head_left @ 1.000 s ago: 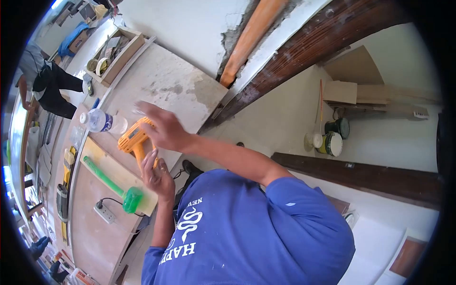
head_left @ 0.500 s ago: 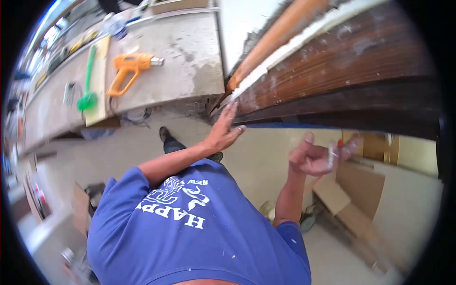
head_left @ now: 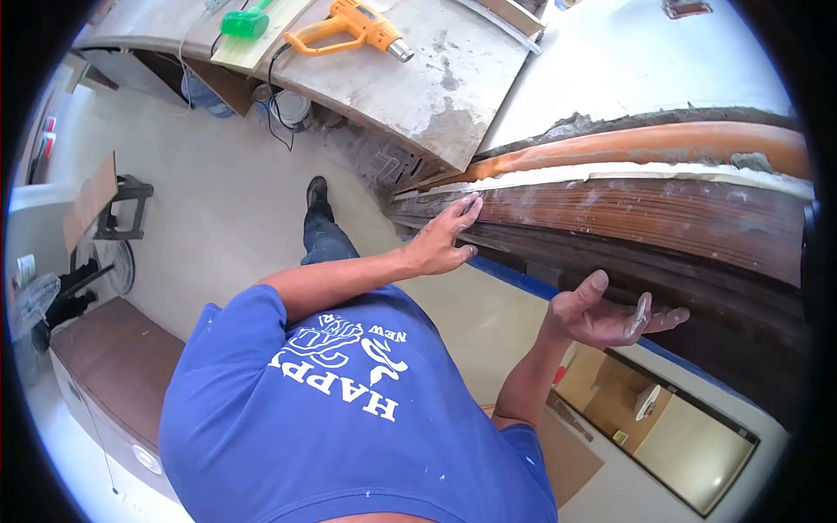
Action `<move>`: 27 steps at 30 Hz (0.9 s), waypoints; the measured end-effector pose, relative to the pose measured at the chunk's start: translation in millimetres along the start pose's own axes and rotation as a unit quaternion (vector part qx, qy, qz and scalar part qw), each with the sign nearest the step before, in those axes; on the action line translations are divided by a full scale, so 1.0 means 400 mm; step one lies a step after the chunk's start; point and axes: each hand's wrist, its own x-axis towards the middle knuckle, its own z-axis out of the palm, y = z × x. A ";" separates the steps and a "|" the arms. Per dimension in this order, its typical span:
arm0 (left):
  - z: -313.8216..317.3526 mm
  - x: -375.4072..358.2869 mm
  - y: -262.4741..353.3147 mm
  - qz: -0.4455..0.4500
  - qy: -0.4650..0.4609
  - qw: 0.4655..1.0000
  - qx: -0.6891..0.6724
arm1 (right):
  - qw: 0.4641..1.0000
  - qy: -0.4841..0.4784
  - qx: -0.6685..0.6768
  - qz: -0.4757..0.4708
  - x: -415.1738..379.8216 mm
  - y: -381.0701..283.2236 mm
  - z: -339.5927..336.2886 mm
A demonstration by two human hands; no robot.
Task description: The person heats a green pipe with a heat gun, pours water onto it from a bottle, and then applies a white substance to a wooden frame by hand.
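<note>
A dark brown wood-grained board (head_left: pixel 645 212) with whitish smears runs across the right side, a strip of white filler-like material (head_left: pixel 602 173) along its upper edge. My left hand (head_left: pixel 440 241) rests its fingertips on the board near the left end, thumb apart from the fingers. Close to the board's lower edge, my right hand (head_left: pixel 610 315) is turned palm up with thumb and fingers stretched out. A white smear shows on one of its fingers. Neither hand holds anything.
An orange pipe-like length (head_left: pixel 663 139) lies behind the white strip. On the worktop (head_left: pixel 436 78) are an orange heat gun (head_left: pixel 353 30) and a green plastic tool (head_left: pixel 246 23). Below stands a white bucket (head_left: pixel 292 112). A brown-topped cabinet (head_left: pixel 118 362) is at lower left.
The view has swung, shifting the worktop up and right and showing more floor at left. My left hand stays at the board; my right hand's fingers are now more clearly spread.
</note>
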 end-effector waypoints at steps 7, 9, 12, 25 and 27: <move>-0.049 0.024 -0.009 -0.003 -0.014 1.000 -0.012 | 0.999 0.012 -0.024 0.022 -0.017 0.001 0.051; -0.055 0.032 -0.008 -0.003 -0.016 1.000 -0.015 | 0.999 0.010 -0.035 0.023 -0.021 0.002 0.058; -0.084 0.058 -0.037 -0.030 -0.043 0.997 -0.052 | 0.998 0.010 -0.045 0.035 -0.028 -0.004 0.073; -0.014 0.325 -0.140 0.006 -0.002 0.998 0.058 | 0.992 0.022 -0.092 0.083 -0.059 -0.004 0.085; -0.010 0.343 -0.129 -0.007 -0.018 0.998 0.067 | 0.993 0.027 -0.078 0.087 -0.065 0.001 0.088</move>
